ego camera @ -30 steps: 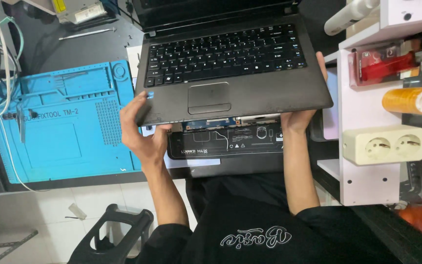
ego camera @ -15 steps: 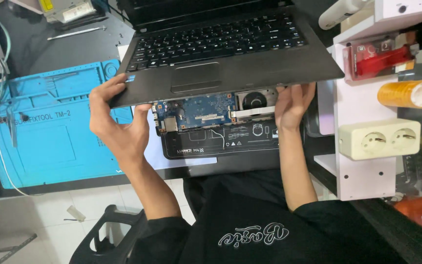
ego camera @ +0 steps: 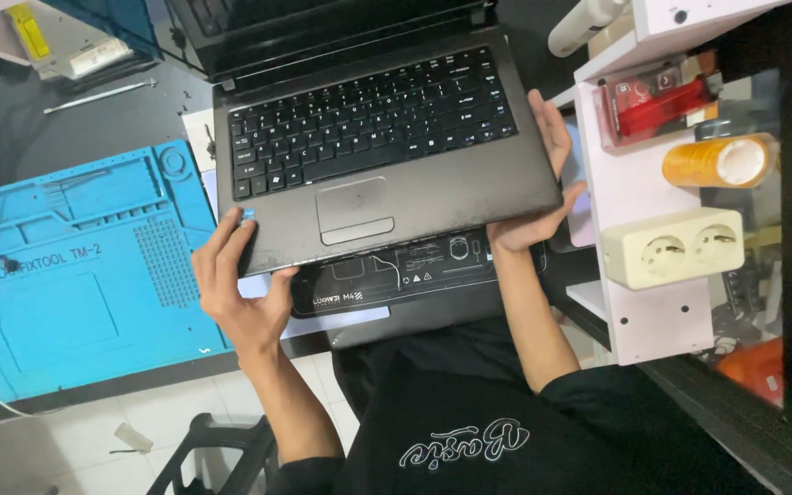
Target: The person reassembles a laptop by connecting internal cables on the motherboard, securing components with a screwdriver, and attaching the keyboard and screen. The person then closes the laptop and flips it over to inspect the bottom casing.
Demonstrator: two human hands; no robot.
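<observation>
A dark grey laptop palmrest with keyboard and touchpad (ego camera: 387, 156) lies over the laptop's black base (ego camera: 387, 280), whose front strip shows below it. My left hand (ego camera: 240, 284) grips the palmrest's front left corner, thumb under the edge. My right hand (ego camera: 538, 183) holds its right edge, fingers on top near the corner. The laptop screen (ego camera: 323, 27) is open at the far side.
A blue repair mat (ego camera: 75, 266) lies to the left on the dark desk. A white shelf unit (ego camera: 653, 192) at right carries a cream double socket (ego camera: 676, 246), an orange tape roll (ego camera: 717, 160) and a red item. A metal pry tool (ego camera: 98, 96) lies at the back left.
The palmrest was lifted at its front, showing the board and fan inside. It has now come down over the base, and both hands moved with it.
</observation>
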